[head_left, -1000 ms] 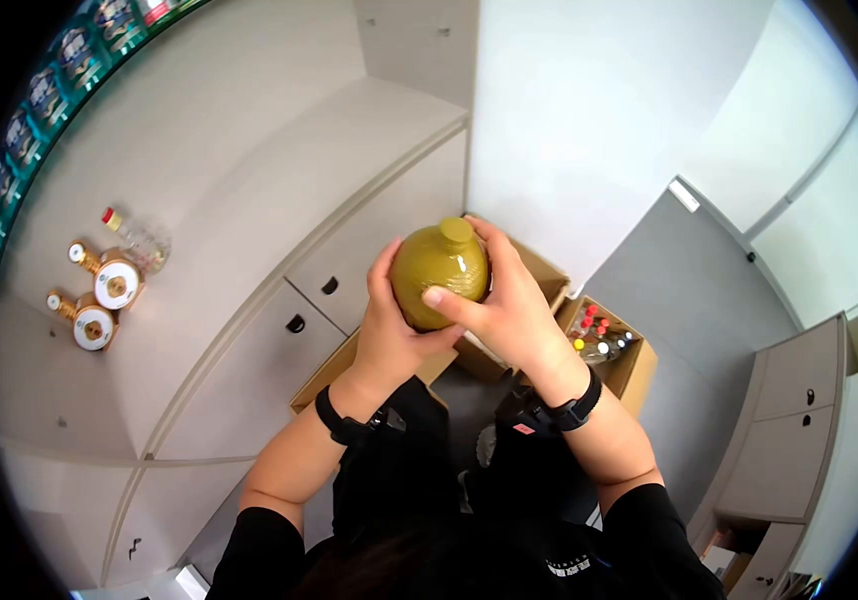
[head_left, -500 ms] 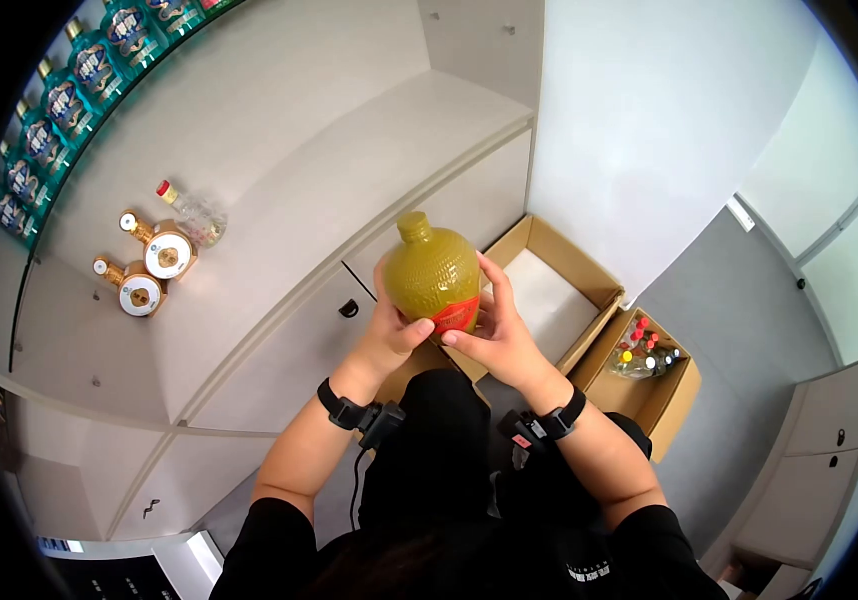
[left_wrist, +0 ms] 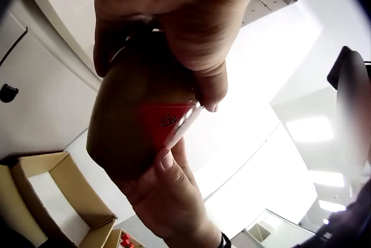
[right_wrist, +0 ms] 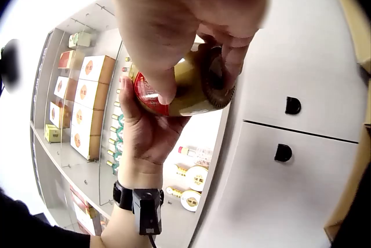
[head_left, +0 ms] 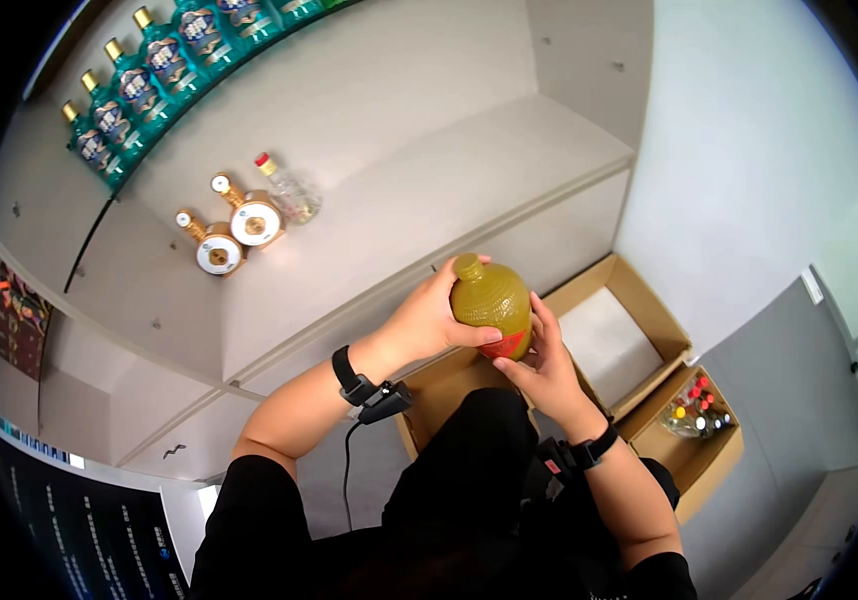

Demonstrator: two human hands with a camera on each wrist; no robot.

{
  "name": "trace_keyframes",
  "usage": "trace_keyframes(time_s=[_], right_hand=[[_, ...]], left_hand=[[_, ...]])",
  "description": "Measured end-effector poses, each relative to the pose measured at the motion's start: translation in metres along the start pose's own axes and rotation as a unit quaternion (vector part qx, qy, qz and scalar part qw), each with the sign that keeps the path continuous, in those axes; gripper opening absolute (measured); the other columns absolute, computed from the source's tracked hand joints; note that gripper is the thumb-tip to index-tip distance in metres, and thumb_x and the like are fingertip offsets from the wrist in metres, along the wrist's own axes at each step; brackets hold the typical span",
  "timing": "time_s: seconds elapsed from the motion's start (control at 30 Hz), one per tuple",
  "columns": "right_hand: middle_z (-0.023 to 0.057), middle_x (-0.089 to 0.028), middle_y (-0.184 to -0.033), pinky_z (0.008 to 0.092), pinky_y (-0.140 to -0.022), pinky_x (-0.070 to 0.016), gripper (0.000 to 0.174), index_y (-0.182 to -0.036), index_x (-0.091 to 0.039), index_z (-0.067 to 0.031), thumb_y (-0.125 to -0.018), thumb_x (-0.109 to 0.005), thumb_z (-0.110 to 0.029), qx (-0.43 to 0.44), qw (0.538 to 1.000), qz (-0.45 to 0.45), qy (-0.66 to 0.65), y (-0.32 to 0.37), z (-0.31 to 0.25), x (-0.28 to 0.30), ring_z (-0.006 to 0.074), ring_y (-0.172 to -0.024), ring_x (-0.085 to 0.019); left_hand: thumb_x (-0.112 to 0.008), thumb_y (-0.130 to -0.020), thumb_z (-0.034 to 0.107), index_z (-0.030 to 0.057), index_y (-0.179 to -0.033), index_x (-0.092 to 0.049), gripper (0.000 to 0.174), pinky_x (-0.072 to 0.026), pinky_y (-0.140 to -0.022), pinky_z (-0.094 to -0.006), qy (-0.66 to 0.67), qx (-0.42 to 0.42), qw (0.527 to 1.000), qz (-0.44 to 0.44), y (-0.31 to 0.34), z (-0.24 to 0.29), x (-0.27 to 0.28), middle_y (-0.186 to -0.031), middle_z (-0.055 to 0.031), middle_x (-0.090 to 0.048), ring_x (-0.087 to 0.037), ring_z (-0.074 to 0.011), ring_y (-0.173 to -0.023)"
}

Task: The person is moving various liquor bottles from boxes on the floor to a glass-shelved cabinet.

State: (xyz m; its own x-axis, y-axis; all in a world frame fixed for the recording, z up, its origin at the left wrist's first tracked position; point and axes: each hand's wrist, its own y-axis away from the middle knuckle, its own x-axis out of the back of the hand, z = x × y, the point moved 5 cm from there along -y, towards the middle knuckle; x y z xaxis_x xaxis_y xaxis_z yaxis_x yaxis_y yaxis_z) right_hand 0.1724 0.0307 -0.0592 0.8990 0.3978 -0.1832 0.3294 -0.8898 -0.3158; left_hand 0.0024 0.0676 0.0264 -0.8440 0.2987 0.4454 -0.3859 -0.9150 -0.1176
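Observation:
An olive-yellow bottle [head_left: 489, 298] with a capped neck, textured shoulder and red label is held up in both hands, in front of the cabinet edge. My left hand [head_left: 432, 318] grips its left side near the shoulder, thumb laid across the front. Lower down, the right hand [head_left: 552, 372] holds the other side near the base, its thumb by the label. The left wrist view shows the red label [left_wrist: 165, 121] between both hands. In the right wrist view, the bottle's round base [right_wrist: 219, 80] shows beside the right fingers.
On the shelf [head_left: 399, 180] stand two gold bottles with round white faces [head_left: 256, 222] and a clear red-capped bottle [head_left: 292, 192]. Teal bottles [head_left: 164, 60] line the glass shelf above. Open cartons sit on the floor: one with a white bottom [head_left: 609, 340], another holding small bottles [head_left: 697, 412].
The bottle has tipped from neck-toward-camera so its label shows. My left hand has shifted higher along its side. The head view has turned left, bringing the shelf nearer the middle.

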Motion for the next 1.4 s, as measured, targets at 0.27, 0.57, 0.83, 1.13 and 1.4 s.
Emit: trace_keyframes(time_s=[0.27,0.57,0.83,1.13,1.4], right_hand=[[0.0134,-0.056,-0.139,0.0377,-0.102,-0.051,0.058,-0.145,-0.044,-0.0076,-0.092,-0.066,-0.001,-0.056,0.995,-0.001,0.08,0.001,0.015,0.005,0.0252,-0.13,-0.055],[0.0098,-0.059,-0.132,0.0357,-0.097,-0.0536,0.046,-0.136,-0.052,-0.0067,-0.093,-0.063,0.001,-0.072,0.994,0.019,0.081,0.0,0.014,0.02,0.0218,-0.12,-0.06],[0.0089,-0.059,-0.132,0.0334,-0.093,-0.055,0.045,-0.135,-0.052,-0.0063,-0.093,-0.061,0.004,-0.065,0.994,0.043,0.08,-0.001,0.026,0.033,0.0204,-0.116,-0.061],[0.0104,-0.061,-0.125,0.0332,-0.088,-0.0567,0.038,-0.128,-0.057,-0.0041,-0.091,-0.063,0.002,-0.074,0.982,0.092,0.15,-0.002,0.035,0.055,0.0213,-0.11,-0.064],[0.0147,-0.062,-0.115,0.0334,-0.082,-0.0577,0.034,-0.122,-0.062,-0.004,-0.088,-0.066,0.0,-0.074,0.953,0.112,0.271,-0.001,0.037,0.065,0.0248,-0.099,-0.068]], left_hand=[[-0.091,-0.07,0.024,0.0031,-0.138,-0.044,0.085,-0.0487,-0.102,-0.0364,-0.081,-0.031,0.989,0.117,-0.013,0.005,0.094,-0.126,-0.0115,-0.062,-0.06,-0.0215,-0.118],[-0.088,-0.075,0.022,-0.0031,-0.14,-0.041,0.084,-0.0478,-0.104,-0.0347,-0.23,0.039,0.944,0.231,-0.014,-0.039,0.196,-0.127,-0.0145,-0.059,-0.059,-0.0226,-0.12],[-0.088,-0.075,0.022,-0.0044,-0.14,-0.042,0.084,-0.0473,-0.104,-0.0347,-0.194,0.051,0.954,0.223,-0.004,-0.054,0.216,-0.127,-0.0149,-0.059,-0.058,-0.0226,-0.119],[-0.089,-0.074,0.024,-0.0045,-0.139,-0.042,0.085,-0.0474,-0.104,-0.0349,-0.233,0.066,0.947,0.213,-0.008,-0.057,0.22,-0.127,-0.0153,-0.059,-0.059,-0.0228,-0.119],[-0.088,-0.074,0.029,-0.0055,-0.139,-0.043,0.086,-0.0486,-0.103,-0.0361,-0.246,0.07,0.94,0.227,-0.013,-0.066,0.233,-0.128,-0.0182,-0.059,-0.06,-0.0254,-0.119]])
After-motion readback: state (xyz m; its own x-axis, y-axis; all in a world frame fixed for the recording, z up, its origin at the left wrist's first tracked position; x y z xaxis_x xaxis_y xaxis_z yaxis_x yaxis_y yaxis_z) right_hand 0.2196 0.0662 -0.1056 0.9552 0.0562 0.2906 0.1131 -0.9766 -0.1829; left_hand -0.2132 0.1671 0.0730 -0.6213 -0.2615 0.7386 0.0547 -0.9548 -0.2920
